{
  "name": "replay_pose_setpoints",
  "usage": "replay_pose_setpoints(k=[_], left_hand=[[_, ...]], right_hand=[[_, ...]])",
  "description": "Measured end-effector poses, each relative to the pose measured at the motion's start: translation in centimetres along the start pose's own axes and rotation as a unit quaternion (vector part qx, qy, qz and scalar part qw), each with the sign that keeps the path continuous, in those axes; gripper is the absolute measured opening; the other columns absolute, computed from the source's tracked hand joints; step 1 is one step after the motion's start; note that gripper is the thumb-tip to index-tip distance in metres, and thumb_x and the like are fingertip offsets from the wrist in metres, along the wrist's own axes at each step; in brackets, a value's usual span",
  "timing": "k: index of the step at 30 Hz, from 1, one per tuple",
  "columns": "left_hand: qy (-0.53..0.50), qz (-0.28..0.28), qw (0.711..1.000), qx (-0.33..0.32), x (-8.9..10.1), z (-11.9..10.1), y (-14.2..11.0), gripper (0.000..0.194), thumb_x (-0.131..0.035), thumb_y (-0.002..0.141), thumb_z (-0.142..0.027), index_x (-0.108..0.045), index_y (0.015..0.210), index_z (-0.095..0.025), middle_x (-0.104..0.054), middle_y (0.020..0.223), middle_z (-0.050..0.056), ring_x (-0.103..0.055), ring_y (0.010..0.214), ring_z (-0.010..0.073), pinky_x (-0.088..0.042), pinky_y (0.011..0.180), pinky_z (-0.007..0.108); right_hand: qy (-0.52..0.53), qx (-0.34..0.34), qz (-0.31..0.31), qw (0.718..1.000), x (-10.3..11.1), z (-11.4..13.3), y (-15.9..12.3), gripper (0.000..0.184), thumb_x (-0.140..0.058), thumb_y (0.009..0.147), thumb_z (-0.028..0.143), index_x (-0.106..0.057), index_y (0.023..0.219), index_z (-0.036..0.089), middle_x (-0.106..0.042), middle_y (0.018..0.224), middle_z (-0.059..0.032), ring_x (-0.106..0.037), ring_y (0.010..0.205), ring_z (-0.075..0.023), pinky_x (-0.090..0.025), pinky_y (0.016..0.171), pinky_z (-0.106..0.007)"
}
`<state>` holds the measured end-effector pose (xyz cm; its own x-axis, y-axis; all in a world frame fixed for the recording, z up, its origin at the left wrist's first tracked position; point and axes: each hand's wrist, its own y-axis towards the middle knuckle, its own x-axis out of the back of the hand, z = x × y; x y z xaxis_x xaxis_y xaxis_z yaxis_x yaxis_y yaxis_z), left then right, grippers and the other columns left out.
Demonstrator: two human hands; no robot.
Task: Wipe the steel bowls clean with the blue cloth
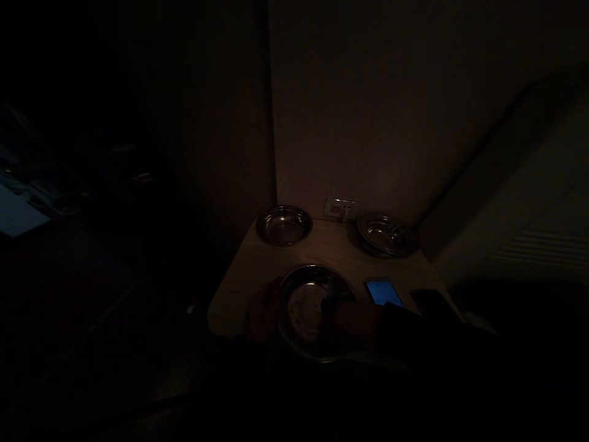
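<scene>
The scene is very dark. A round steel plate (301,307) with a raised rim is at the near side of a small wooden table. At its left rim is my left hand (264,312), closed on the edge, its fingers mostly lost in shadow. My right hand (347,318) reaches in from the right over the plate's inside. A dark patch lies at its fingertips against the plate; whether that is a cloth or only shadow I cannot make out. The right forearm wears a dark sleeve.
Another steel plate (284,226) stands at the table's back left. Stacked steel plates (386,235), the top one divided, are at the back right. A phone with a lit screen (383,292) and a dark phone (435,304) lie right. A wall socket (341,209) is behind the table (242,276).
</scene>
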<state>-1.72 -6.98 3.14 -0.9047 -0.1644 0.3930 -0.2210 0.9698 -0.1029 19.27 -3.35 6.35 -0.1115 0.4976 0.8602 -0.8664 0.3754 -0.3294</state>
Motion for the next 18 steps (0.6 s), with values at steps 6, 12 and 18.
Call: replay_pose_setpoints(k=[6, 12, 18], left_hand=[[-0.010, -0.012, 1.000, 0.005, 0.1, 0.1, 0.0, 0.042, -0.039, 0.089, -0.038, -0.066, 0.113, -0.016, -0.068, 0.113, 0.009, -0.063, 0.104, 0.0233, -0.047, 0.090, 0.034], [0.002, 0.005, 1.000, -0.024, 0.5, 0.7, 0.6, 0.043, -0.039, 0.088, -0.035, -0.065, 0.116, -0.015, -0.066, 0.119, 0.009, -0.061, 0.110, 0.0225, -0.044, 0.097, 0.035], [0.010, -0.026, 1.000, -0.005, -0.3, 0.4, 0.2, 0.044, -0.040, 0.088, -0.039, -0.066, 0.115, -0.015, -0.066, 0.117, 0.011, -0.061, 0.109, 0.0252, -0.046, 0.094, 0.037]], right_hand=[[0.037, 0.014, -0.142, 0.989, -1.2, 2.8, 4.0, 0.026, -0.056, 0.086, 0.014, -0.067, 0.108, 0.022, -0.067, 0.115, -0.0026, -0.060, 0.106, -0.0144, -0.043, 0.093, -0.024], [-0.095, -0.124, -0.174, 0.972, 0.9, 1.1, 6.7, 0.031, -0.046, 0.091, 0.014, -0.058, 0.119, 0.016, -0.053, 0.130, -0.0174, -0.049, 0.120, -0.0292, -0.049, 0.086, -0.043], [-0.064, -0.221, -0.126, 0.965, 0.6, 0.6, 3.2, 0.022, -0.052, 0.081, 0.007, -0.068, 0.097, 0.008, -0.068, 0.094, -0.0230, -0.067, 0.088, -0.0321, -0.053, 0.072, -0.044]])
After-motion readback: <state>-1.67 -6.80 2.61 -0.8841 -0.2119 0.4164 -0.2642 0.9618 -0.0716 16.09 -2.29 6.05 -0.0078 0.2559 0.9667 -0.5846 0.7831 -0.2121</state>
